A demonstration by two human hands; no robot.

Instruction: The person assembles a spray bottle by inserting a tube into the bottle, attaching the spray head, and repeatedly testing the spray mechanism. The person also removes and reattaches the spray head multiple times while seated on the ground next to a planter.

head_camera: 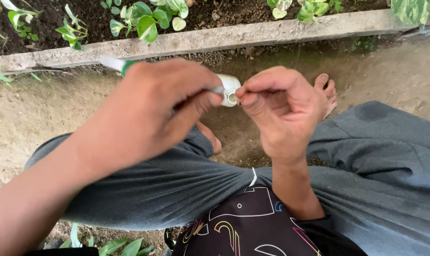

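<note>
At nine o'clock in my view the left hand [148, 114] comes in from the lower left, fingers curled tight around a slim white tube with a green band [115, 64]; its tail sticks out past the knuckles toward eleven o'clock, and its white nozzle end [230, 90] pokes out at the thumb side, near the centre of the frame. I read that grip as a steadying one, keeping the tube level so the mouth faces the other hand. Just right of centre, the right hand [283, 111] meets it, thumb and forefinger pinched together right at the nozzle opening; whether they hold a small cap or only touch the rim I cannot tell. Both hands hover above my lap in grey trousers [376, 166], a bare foot [326, 92] showing at two o'clock on the sandy ground [30, 118]. Along twelve o'clock runs a concrete kerb [253, 35] with leafy green plants [146, 21] in dark soil behind it.
</note>
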